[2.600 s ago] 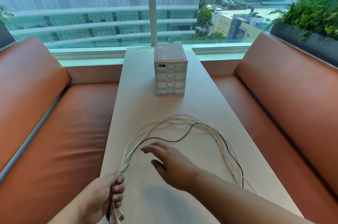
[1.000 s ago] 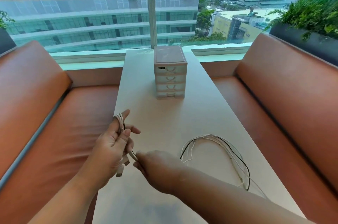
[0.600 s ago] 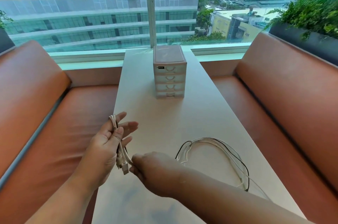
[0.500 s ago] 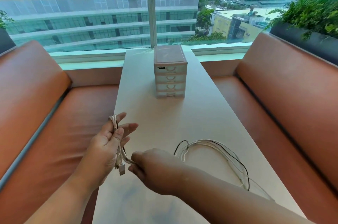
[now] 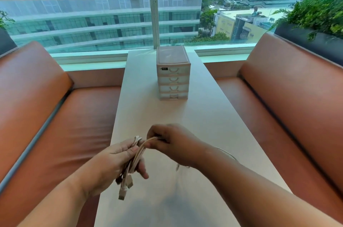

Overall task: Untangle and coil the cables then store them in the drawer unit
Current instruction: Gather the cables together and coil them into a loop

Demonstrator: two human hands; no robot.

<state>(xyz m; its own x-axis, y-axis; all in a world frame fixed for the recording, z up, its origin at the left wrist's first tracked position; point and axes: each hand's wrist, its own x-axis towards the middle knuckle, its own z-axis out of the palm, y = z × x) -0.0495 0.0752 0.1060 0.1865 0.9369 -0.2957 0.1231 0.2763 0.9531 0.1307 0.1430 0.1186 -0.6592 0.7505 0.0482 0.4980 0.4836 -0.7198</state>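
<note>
The left hand [image 5: 113, 163] grips a bundle of pale cables [image 5: 138, 155] above the near end of the table [image 5: 213, 115]. Its fingers [image 5: 128, 148] curl over the top of the bundle and the thumb closes beneath, so the strands run through the palm. Several plugs [image 5: 126, 185] hang out below the hand. The right hand [image 5: 174, 143] is just beside it, its curled fingers pinching the same strands where they leave the left fingertips. Behind the right wrist a loose loop [image 5: 227, 153] of cable shows above the table; its far end is hidden by the arm. The drawer unit [image 5: 173, 76] stands well apart at the far end, all its drawers closed.
</note>
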